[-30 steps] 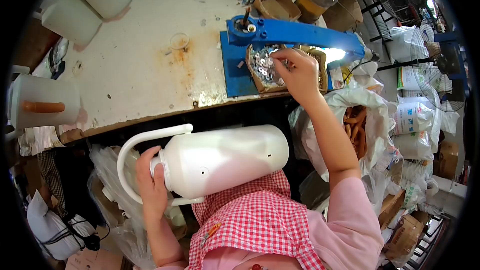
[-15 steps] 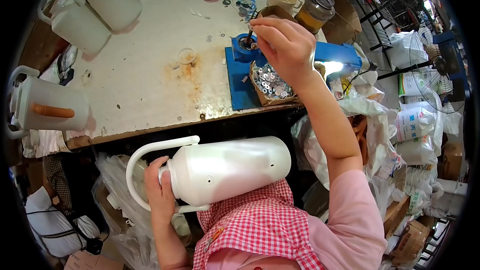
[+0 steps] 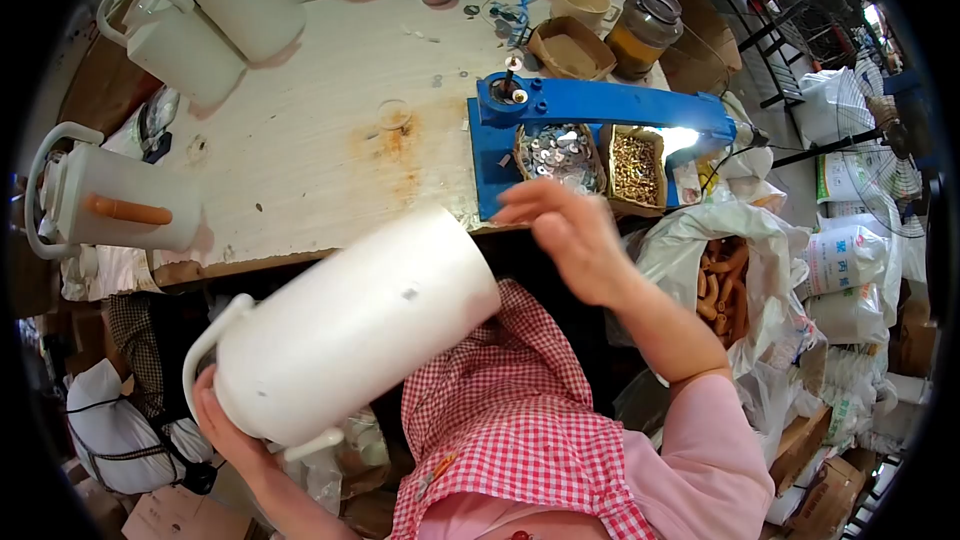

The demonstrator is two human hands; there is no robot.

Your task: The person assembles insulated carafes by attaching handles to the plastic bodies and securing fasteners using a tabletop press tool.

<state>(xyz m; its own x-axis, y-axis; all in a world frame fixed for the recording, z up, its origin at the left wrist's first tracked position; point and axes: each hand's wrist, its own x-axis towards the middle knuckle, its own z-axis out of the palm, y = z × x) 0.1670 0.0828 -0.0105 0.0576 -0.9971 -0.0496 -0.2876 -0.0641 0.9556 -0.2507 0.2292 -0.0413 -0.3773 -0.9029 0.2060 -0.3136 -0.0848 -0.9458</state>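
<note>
- The flask (image 3: 355,325) is a smooth, off-white cylinder with a curved handle (image 3: 205,340) at its neck end.
- The table (image 3: 320,100) has a pale, worn top with a rusty stain.
- On it, the blue metal press (image 3: 625,105) has two upright pins; thin, flat washers (image 3: 560,155) and small brass-coloured pieces (image 3: 633,168) fill cardboard boxes beside it.
- Glossy orange parts (image 3: 718,290) lie in a crinkled white bag (image 3: 680,240) at the right.
- The flask slants across the checked cloth apron (image 3: 510,390), its neck end in the left hand (image 3: 228,430), its base raised near the table edge.
- The left hand grips the neck from below, fingers partly hidden.
- The right hand (image 3: 578,245) is blurred, fingers loosely spread, just beyond the base and apart from it, elbow bent.
</note>
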